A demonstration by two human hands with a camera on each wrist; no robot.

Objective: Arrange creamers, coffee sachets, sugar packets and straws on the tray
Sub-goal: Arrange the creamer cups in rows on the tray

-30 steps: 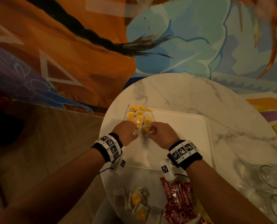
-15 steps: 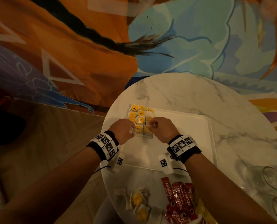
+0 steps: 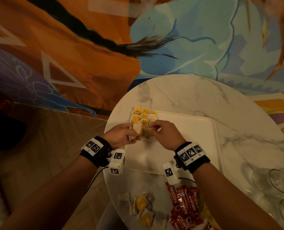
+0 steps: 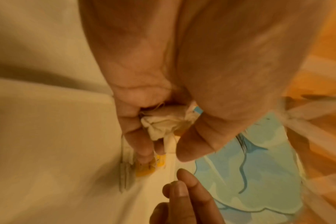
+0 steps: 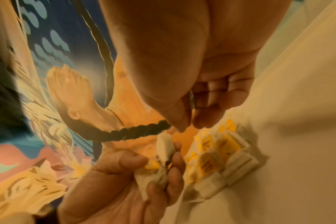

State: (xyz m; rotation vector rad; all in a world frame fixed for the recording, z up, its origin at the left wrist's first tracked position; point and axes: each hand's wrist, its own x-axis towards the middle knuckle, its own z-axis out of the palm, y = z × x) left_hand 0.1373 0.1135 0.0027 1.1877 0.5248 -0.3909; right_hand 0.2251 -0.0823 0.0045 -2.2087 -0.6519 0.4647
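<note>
Both hands work over the far-left corner of the white tray on the round marble worktop.

Left hand: fingers curled around a bunch of pale tea bags, one pale bag sticking up above the fist. Right hand: thumb and forefinger tips pressed together just above the packet block; whether they pinch a string or tag is not clear from the right wrist view (too blurred), so grasp undetermined.

Grid of yellow-tagged bags already laid in neat rows at the tray's far-left corner, edges touching. Loose bags and red coffee sticks wait on the near worktop, off the tray. Upturned glasses stand at the near right.

Step in hand, as I judge it: feeding bags one at a time from the left-hand bunch into the next row.

Doing it well:
- Draw a single bag free by its body, not the string, since strings look tangled in the bunch.
- Lay it flat, tag up, butted against the last one so the rows stay square.
- Keep the left fist lifted clear of the laid rows; a dragging knuckle would scatter light bags.
- Leave the right part of the tray for coffee sticks and the rest.

Early in the task, I reckon.
</note>
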